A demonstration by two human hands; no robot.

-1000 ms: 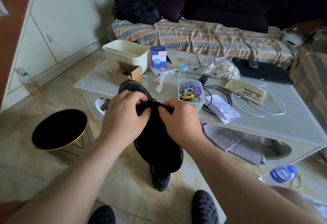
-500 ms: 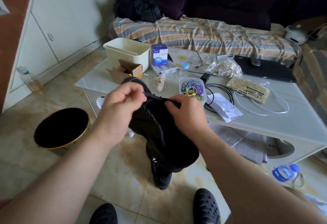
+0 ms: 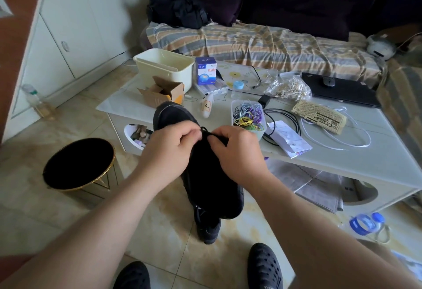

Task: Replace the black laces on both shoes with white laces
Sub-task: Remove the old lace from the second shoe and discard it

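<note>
Head view. A person holds a black shoe (image 3: 205, 174) in the air in front of a low white table (image 3: 376, 151), toe end pointing away and up. The left hand (image 3: 169, 151) and the right hand (image 3: 237, 151) meet over the shoe's upper; the curled fingers of each pinch the black lace (image 3: 206, 131) at the eyelets, thumbs nearly touching. A second black shoe (image 3: 207, 229) stands on the tiled floor directly beneath the held one. A white lace (image 3: 338, 146) lies in loose loops on the table to the right, well apart from both hands.

Legible writing is scarce. A blue-and-white box (image 3: 205, 70) stands upright beside a cream bin (image 3: 164, 67) and carries red Chinese characters, too small to read with confidence. A printed paper packet (image 3: 319, 116) near the white lace shows dense black print, unreadable. A folded slip (image 3: 288, 139) lies beside a clear tub of coloured rubber bands (image 3: 247, 117). A black round stool (image 3: 78, 163) stands on the floor at left.
</note>
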